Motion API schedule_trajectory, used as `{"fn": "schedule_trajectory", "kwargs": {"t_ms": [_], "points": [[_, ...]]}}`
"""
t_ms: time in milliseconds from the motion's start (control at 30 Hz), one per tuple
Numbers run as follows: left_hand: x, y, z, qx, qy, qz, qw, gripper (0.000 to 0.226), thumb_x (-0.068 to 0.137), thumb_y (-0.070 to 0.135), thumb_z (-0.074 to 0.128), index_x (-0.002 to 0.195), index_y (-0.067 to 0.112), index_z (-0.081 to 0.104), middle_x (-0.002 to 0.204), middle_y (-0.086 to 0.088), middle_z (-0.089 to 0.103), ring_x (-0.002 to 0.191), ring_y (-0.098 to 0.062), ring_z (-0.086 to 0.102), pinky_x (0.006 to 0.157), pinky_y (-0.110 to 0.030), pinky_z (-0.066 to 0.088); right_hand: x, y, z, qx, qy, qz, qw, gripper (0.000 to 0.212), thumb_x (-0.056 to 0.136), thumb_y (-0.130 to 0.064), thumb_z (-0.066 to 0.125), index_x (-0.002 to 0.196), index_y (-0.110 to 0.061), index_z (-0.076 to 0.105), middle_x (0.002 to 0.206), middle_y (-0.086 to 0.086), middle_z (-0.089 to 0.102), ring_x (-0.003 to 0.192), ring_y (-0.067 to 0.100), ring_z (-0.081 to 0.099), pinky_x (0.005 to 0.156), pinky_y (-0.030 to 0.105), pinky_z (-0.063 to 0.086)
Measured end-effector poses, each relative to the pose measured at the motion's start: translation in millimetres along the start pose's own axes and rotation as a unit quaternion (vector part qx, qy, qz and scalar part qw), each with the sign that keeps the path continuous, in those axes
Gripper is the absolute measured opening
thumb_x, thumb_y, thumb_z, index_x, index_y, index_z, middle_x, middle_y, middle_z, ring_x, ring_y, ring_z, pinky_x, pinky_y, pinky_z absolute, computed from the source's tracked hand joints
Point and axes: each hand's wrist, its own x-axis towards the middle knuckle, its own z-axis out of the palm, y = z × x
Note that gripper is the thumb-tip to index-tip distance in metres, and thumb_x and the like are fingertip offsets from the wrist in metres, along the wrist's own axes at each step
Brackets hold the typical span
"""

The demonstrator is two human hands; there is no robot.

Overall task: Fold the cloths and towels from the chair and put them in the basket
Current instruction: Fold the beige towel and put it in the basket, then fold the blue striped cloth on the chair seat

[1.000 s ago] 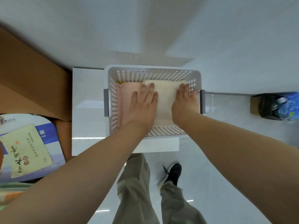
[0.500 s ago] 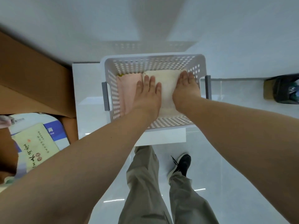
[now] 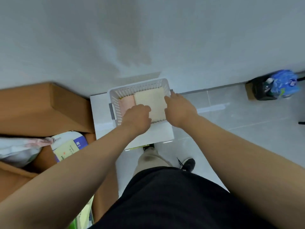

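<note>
- The basket, white and perforated, stands on a small white table against the wall, with a grey handle on its left side.
- Inside it lie two folded pieces side by side: a cream towel on the right and a pink cloth on the left, touching along one edge.
- A second ago both hands lay flat, fingers spread, pressing on these pieces; now neither palm is flat on them.
- The left hand has drawn back to the basket's near side. Its fingers are curled under, and I cannot tell whether they hold any fabric.
- The right hand has moved off the towel to the basket's right edge. Its fingers are nearly straight and released, their tips at the rim there.
- More of the cream towel is uncovered than before.
- The view has pulled back and up: a black shirt, a trouser leg and a dark shoe now fill the lower part.
- A cardboard box stands left of the table, and a black bag with blue packaging sits on the floor to the right, well apart from the basket.
</note>
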Motion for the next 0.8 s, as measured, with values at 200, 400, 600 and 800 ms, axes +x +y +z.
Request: {"fn": "schedule_trajectory", "kwargs": {"t_ms": [200,400,600,800], "points": [[-21,88,-47,0.001,0.032,0.064,0.997,0.037,0.098,0.033,0.052,0.133,0.023,0.056,0.13,0.003,0.059,0.121,-0.019,0.053,0.1,-0.036,0.045,-83,74,-47,0.206,0.097,0.069,0.971,0.048,0.104,-0.03,0.041,0.152,-0.027,0.039,0.145,0.005,0.054,0.13,0.026,0.05,0.103,0.037,0.045],[-36,228,-77,-0.013,0.091,0.118,0.989,0.032,0.096,0.032,0.054,0.126,0.024,0.062,0.12,0.008,0.065,0.109,-0.015,0.06,0.093,-0.032,0.05,-170,182,-74,0.286,0.21,0.111,0.928,0.044,0.104,-0.037,0.044,0.148,-0.032,0.045,0.134,0.0,0.063,0.118,0.02,0.059,0.095,0.032,0.05],[-53,388,-63,-0.047,0.128,0.176,0.975,0.027,0.095,0.034,0.057,0.119,0.027,0.066,0.111,0.012,0.068,0.095,-0.009,0.061,0.084,-0.024,0.048,-270,315,-84,0.311,0.293,0.148,0.892,0.039,0.103,-0.034,0.047,0.141,-0.028,0.054,0.133,0.002,0.064,0.123,0.02,0.058,0.098,0.029,0.044],[-67,539,-45,-0.091,0.14,0.242,0.956,0.022,0.093,0.031,0.061,0.112,0.023,0.07,0.105,0.01,0.07,0.092,-0.009,0.063,0.085,-0.024,0.049,-353,433,-83,0.31,0.337,0.196,0.867,0.035,0.103,-0.033,0.045,0.132,-0.026,0.062,0.121,0.0,0.071,0.117,0.02,0.061,0.098,0.03,0.046]]}}
